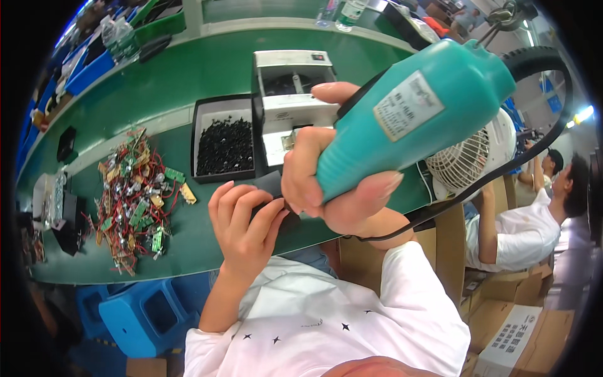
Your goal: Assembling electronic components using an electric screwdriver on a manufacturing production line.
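Observation:
In my right hand (342, 213) is a teal electric screwdriver (433, 125), tilted, its thick back end up to the right and a black cable looping from it. My fingers and thumb wrap its lower part. Its tip is hidden behind my hand. My left hand (244, 229), just left of it, pinches a small dark grey and black part (270, 183), mostly covered by my fingers. Beyond my hands stand a white screw feeder (290, 102) and a black-rimmed tray (196, 141) of small black pieces that look like screws (225, 151).
On the green bench (217, 44), a heap of small circuit boards with red wires (135, 201) lies left, beside black casings (70, 226). A white fan (461, 157) stands right. Blue stools (138, 317) are below the bench; cardboard boxes (502, 342) and a seated person (521, 232) are right.

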`<state>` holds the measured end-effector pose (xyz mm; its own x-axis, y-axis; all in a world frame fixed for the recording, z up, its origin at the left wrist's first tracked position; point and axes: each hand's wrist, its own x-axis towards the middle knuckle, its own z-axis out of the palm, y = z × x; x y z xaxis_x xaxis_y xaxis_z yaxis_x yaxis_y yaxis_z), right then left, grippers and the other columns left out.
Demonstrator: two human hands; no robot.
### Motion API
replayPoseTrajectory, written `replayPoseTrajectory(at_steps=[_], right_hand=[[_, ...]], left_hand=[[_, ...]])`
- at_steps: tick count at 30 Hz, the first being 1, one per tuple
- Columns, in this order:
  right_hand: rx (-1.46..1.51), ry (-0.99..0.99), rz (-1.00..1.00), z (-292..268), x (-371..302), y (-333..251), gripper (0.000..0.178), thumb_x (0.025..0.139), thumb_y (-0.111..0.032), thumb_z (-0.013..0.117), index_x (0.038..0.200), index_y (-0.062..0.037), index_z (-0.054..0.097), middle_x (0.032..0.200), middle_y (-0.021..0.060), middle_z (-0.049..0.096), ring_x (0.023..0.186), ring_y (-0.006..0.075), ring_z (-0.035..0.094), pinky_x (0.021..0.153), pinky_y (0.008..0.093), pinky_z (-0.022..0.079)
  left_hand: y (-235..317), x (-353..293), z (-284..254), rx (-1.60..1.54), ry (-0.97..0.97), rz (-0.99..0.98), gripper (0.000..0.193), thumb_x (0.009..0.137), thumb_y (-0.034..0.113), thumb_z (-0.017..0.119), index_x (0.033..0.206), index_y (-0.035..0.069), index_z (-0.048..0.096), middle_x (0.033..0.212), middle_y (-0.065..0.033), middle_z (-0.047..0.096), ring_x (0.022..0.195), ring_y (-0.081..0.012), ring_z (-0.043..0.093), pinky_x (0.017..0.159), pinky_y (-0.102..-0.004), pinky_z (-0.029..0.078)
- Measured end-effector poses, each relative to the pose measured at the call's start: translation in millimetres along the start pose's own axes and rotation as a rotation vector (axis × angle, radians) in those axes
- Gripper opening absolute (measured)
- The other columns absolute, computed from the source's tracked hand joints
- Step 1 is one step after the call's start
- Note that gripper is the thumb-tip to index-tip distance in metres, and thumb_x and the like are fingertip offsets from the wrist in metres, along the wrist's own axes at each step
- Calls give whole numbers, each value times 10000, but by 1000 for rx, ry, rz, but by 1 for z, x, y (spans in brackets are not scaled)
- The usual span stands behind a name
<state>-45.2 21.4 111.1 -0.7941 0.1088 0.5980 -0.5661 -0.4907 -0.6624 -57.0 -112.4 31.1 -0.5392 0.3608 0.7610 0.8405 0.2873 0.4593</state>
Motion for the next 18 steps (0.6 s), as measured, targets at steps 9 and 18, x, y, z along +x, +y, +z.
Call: replayPoseTrajectory(at_steps=[9, 18], right_hand=[[58, 24, -83, 5, -4, -1, 791, 834, -403, 661, 1351, 31, 248, 562, 26, 487, 413, 54, 386, 367, 145, 286], [-225, -42, 53, -5, -8, -8, 915, 788, -716, 476, 1364, -68, 183, 555, -7, 517, 377, 91, 424, 350, 217, 362]], left_hand=[[8, 3, 0, -81, -56, -50, 98, 698, 76, 689, 778, 89, 634, 814, 0, 581, 834, -196, 519, 928, -405, 379], [10, -4, 3, 131, -3, -8, 112, 704, 110, 689, 790, 110, 616, 784, 11, 559, 804, -186, 523, 928, -386, 382]])
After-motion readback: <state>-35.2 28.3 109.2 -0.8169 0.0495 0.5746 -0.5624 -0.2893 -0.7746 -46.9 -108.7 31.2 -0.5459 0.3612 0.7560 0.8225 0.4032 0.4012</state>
